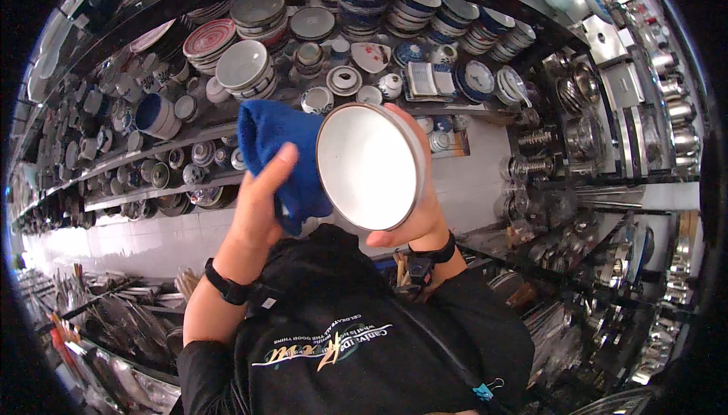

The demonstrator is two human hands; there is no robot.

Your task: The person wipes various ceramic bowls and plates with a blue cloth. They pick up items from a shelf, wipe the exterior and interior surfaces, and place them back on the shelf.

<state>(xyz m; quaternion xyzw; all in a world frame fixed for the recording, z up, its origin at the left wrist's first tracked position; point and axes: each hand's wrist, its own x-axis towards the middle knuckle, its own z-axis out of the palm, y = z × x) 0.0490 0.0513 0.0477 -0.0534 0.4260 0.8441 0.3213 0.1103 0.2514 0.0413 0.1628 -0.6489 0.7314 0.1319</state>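
My right hand grips a white ceramic bowl with a brown rim, its fingers round the far side and the thumb near the lower edge. The bowl is tilted so that its white inside faces me. In my left hand is a blue cloth, bunched up with the thumb pressed on it. The cloth lies right beside the bowl's left rim; whether the two touch is hard to tell. Both hands are held up before my chest, in front of the crockery shelf.
Stacked bowls, red-patterned plates and small lidded pots crowd the shelf ahead. Metal kitchenware fills the racks on the right. Utensils lie on a rack at lower left. Pale floor tiles show below the shelf.
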